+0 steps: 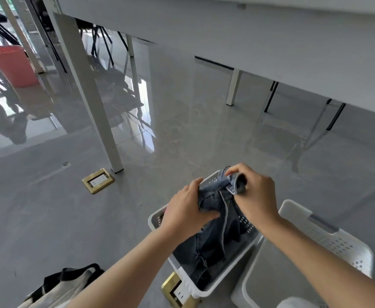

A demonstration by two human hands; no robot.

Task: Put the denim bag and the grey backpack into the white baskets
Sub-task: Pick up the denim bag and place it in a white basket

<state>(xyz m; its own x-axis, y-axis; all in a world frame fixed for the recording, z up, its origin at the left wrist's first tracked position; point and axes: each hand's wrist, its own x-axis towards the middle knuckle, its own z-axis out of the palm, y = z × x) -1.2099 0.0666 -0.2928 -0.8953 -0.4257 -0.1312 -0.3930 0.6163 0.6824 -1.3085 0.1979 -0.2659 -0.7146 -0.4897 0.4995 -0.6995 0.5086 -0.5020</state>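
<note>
A dark blue denim bag [215, 236] hangs partly inside the left white basket [233, 270] on the floor. My left hand [186, 210] grips the bag's upper left edge. My right hand [255, 192] is closed on its bunched top and strap at the upper right. The bag's lower part rests in the basket. A second white basket [329, 238] stands to the right, touching the first, with nothing seen inside. The grey backpack [59, 285], grey with black trim, lies on the floor at the bottom left, beside my left forearm.
A white table leg [93, 103] stands on the glossy grey floor ahead left, under a long white table [271, 41]. Brass floor sockets sit at the leg's foot [98, 181] and under the left basket [175, 290]. A red bucket [13, 65] stands far left.
</note>
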